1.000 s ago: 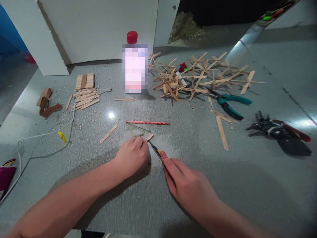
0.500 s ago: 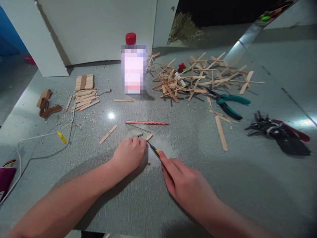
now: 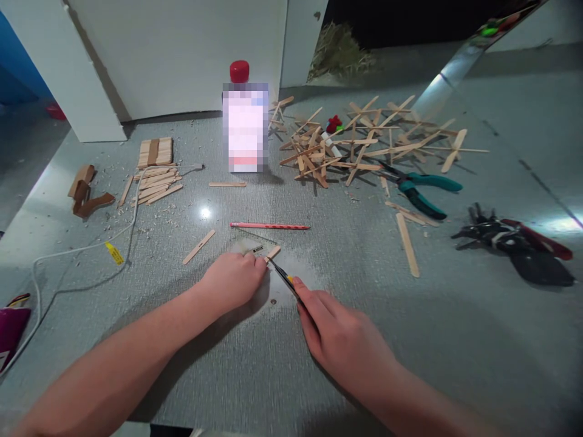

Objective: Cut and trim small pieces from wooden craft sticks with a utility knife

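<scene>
My left hand (image 3: 234, 278) is closed over a small wooden stick (image 3: 273, 254), pressing it down on the grey tabletop (image 3: 228, 382); one end of the stick sticks out past the fingers. In my right hand (image 3: 341, 331) is a slim craft knife (image 3: 286, 277), its dark tip touching or very near the stick beside my left fingertips. Just beyond both hands lies a red pencil (image 3: 271, 226). Another stick with a small slot (image 3: 199, 246) rests to the left of the pencil.
Crossed sticks (image 3: 314, 152) heap at the back right, near teal pliers (image 3: 426, 188) and a dark multi-tool (image 3: 514, 243). A red-capped bottle (image 3: 239, 71) stands behind. Stacked sticks (image 3: 155, 152), a brown strap (image 3: 84, 191) and a white cable (image 3: 132, 224) lie left.
My left hand has shifted slightly left, and more of the stick's end shows. My right hand with the knife has hardly moved.
</scene>
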Demonstrator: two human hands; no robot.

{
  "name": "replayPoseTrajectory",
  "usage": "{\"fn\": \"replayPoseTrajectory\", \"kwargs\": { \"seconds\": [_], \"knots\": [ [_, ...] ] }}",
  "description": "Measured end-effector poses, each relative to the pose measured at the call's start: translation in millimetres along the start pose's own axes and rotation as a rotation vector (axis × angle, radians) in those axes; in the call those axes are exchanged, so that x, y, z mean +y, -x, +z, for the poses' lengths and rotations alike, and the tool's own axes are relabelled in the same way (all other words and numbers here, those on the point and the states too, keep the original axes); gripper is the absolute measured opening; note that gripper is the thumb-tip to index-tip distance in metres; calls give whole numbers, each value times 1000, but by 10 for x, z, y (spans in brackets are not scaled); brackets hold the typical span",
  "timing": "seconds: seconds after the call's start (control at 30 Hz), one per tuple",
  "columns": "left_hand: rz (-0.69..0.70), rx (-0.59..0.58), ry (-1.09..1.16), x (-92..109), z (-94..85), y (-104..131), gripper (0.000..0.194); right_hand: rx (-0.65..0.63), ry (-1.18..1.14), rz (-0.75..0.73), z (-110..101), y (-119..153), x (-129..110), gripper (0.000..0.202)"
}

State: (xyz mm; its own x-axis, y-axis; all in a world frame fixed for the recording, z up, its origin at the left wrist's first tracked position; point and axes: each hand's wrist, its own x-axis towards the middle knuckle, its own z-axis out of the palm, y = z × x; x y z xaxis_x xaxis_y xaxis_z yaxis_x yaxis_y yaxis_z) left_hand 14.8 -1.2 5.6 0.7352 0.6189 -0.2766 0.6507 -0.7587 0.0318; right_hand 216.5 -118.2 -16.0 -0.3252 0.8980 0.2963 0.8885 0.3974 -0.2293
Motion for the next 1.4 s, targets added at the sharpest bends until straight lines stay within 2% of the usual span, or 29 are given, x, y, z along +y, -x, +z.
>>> {"fn": "replayPoseTrajectory", "kwargs": {
  "seconds": [0.2, 0.5, 0.73, 0.93, 1.23, 1.4],
  "knots": [
    [5, 21, 14, -48, 39, -23, 23, 4, -53, 10, -36, -22, -4, 39],
    [33, -9, -12, -52, -43, -18, 13, -47, -127, 37, -60, -19, 27, 40],
    [12, -9, -42, -7, -50, -15, 16, -68, -215, 45, -95, -76, 55, 39],
    [-36, -7, -74, 76, -39, -38, 17, -69, -169, 52, -65, -28, 20, 40],
    [87, -55, -86, 20, -85, -82, 16, -57, -72, 29, -23, -39, -6, 40],
    [88, -62, -67, 5, -114, -86, 17, -70, -64, 24, 3, -86, 8, 40]
  ]
}}
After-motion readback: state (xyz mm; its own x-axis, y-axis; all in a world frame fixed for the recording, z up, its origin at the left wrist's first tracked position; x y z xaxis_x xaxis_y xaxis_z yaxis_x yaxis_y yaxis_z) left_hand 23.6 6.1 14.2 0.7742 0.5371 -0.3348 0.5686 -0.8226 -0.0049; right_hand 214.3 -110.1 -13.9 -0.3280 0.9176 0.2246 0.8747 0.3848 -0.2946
